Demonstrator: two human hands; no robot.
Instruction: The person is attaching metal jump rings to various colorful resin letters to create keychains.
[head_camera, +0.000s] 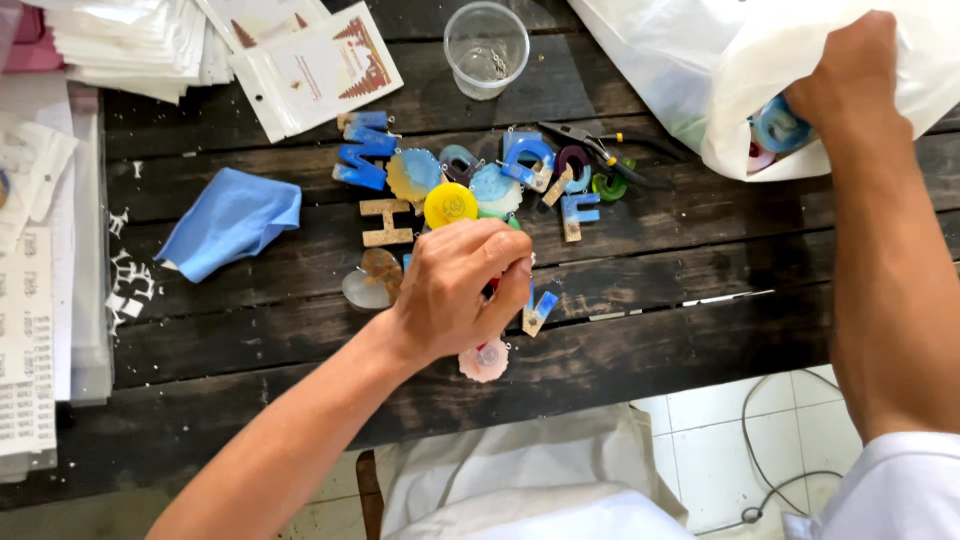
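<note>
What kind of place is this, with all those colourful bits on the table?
Probably a small craft workshop where charms or keyrings are made and packed. Colourful letter-shaped pieces lie on a dark wooden table, with pliers beside them and clear packets with backing cards stacked at the back.

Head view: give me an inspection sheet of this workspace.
Surface: dark wooden table, worn planks.
Job's things: colourful letter and disc charms piled mid-table; white plastic bag holding more.
Clutter: blue cloth, clear cup, pliers, packet stacks, paper sheets.
Grippers: left hand closed over charms; right hand reaching into the bag, fingers hidden.
Cables: one cable on the floor.
Surroundings: white tiled floor.
</note>
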